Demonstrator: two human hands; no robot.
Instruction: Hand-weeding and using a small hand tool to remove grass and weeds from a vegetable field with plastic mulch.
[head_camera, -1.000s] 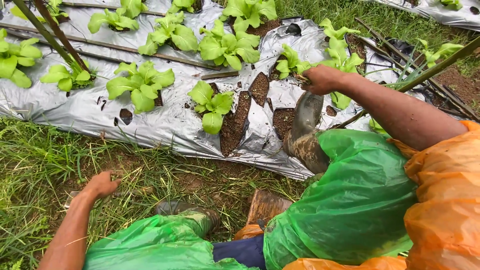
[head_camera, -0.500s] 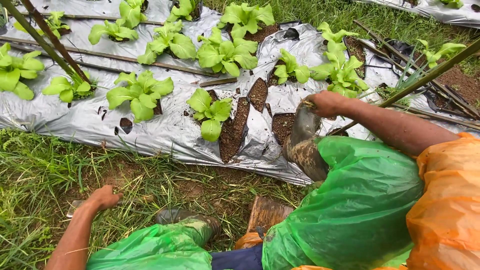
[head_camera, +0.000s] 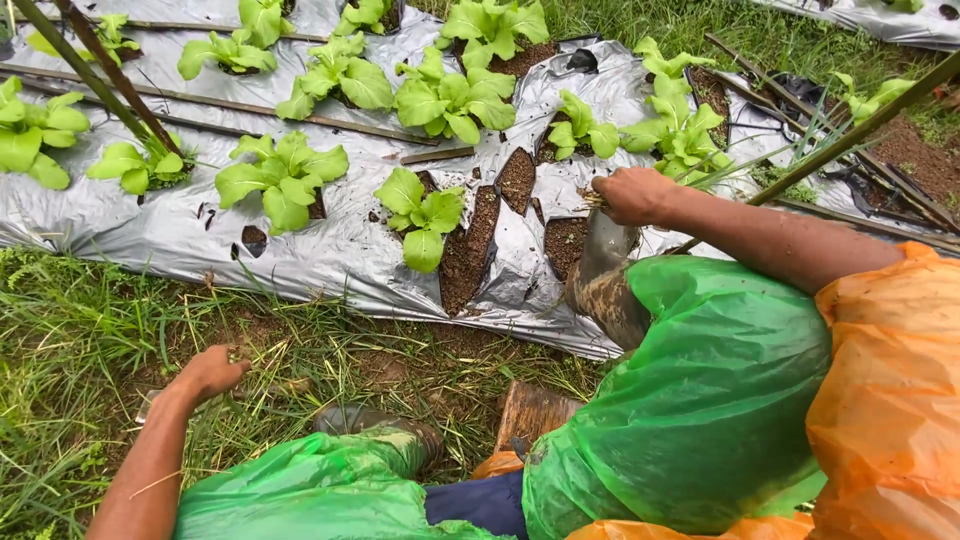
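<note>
My right hand (head_camera: 635, 195) is closed in a fist over the silver plastic mulch (head_camera: 330, 262), right above a bare soil hole (head_camera: 565, 243). A small tuft of dry weed stems (head_camera: 592, 200) sticks out of the fist. Green lettuce plants (head_camera: 425, 215) grow from holes in the sheet just left of it, and more lettuce (head_camera: 685, 135) stands behind it. My left hand (head_camera: 210, 372) rests low on the grass (head_camera: 70, 340) in front of the bed, fingers curled under. Whether it grips any blades is unclear.
My muddy right boot (head_camera: 610, 295) stands on the edge of the plastic, and my left boot (head_camera: 380, 425) is in the grass. Green plastic trousers (head_camera: 690, 410) and an orange raincoat (head_camera: 890, 400) fill the lower right. Bamboo sticks (head_camera: 100, 80) lean over the bed at left and right.
My right fist has stayed over the soil holes near the boot. My left hand, earlier spread flat on the grass, now has its fingers curled.
</note>
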